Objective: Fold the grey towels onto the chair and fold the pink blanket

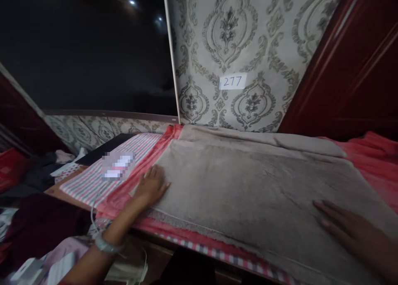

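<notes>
Fingers (155, 175) of the left hand (151, 187) and right hand (345, 225) are being pressed flat, spread open, gripping nothing, on the grey plush folded blanket (248, 185); it is being supported by the pink fabric-covered bench (377, 160); uneven pressure is being judged likely to wrinkle it.

Both hands, left hand (152, 185) and right hand (345, 225), seemingly press flat on the grey towel (248, 181).

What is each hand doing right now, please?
Left hand: open, flat on the plush grey-beige fabric.
Right hand: open, flat on the same fabric.
</notes>
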A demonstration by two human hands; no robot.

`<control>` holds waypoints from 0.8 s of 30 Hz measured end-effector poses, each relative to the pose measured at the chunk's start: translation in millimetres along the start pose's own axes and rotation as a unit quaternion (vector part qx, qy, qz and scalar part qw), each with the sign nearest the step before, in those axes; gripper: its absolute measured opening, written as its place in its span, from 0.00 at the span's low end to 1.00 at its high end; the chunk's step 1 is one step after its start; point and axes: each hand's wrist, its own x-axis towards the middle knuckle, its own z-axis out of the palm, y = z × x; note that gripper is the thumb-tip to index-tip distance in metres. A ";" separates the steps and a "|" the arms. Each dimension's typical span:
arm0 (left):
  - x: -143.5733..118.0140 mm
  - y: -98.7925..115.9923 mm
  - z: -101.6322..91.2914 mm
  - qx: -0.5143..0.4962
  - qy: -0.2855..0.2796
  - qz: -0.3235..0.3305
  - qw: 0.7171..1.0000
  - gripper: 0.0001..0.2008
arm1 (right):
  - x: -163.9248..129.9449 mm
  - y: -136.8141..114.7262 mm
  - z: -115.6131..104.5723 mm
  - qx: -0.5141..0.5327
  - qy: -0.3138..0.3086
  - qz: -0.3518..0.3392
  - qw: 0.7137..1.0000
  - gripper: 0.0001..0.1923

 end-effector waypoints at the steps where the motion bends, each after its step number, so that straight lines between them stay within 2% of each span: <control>1: 14.4 13.9 -7.0 -0.011 -0.002 0.038 0.999 0.37 | 12.4 -6.7 -3.1 -0.009 -0.050 -0.003 0.999 0.32; 2: 30.0 29.3 -13.1 -0.023 -0.010 0.073 0.997 0.37 | 26.0 -16.0 -5.1 -0.024 -0.094 -0.005 0.995 0.35; 3: 46.1 45.1 -18.0 -0.031 -0.020 0.105 0.994 0.37 | 39.9 -27.5 -5.5 -0.046 -0.112 -0.012 0.993 0.36; 6: 89.7 82.2 -21.9 -0.036 -0.009 0.144 0.989 0.37 | 71.5 -65.7 5.9 -0.100 -0.082 -0.046 0.991 0.35; 8: 110.0 90.2 -15.1 -0.036 0.000 0.135 0.990 0.36 | 77.4 -83.1 22.3 -0.130 -0.083 -0.036 0.987 0.34; 11: 126.3 79.0 1.2 -0.034 0.004 0.089 0.995 0.34 | 68.9 -86.9 47.6 -0.151 -0.119 -0.015 0.981 0.34; 14: 133.2 57.2 10.2 -0.029 0.009 0.037 0.999 0.35 | 60.3 -77.7 59.9 -0.151 -0.137 -0.011 0.979 0.35; 19: 137.8 32.6 4.5 -0.025 0.005 -0.049 0.998 0.38 | 63.4 -79.7 54.2 -0.144 -0.140 -0.004 0.980 0.33; 24: 144.1 29.1 -3.0 -0.013 0.025 -0.068 0.997 0.38 | 66.5 -98.6 40.0 -0.133 -0.166 0.021 0.977 0.32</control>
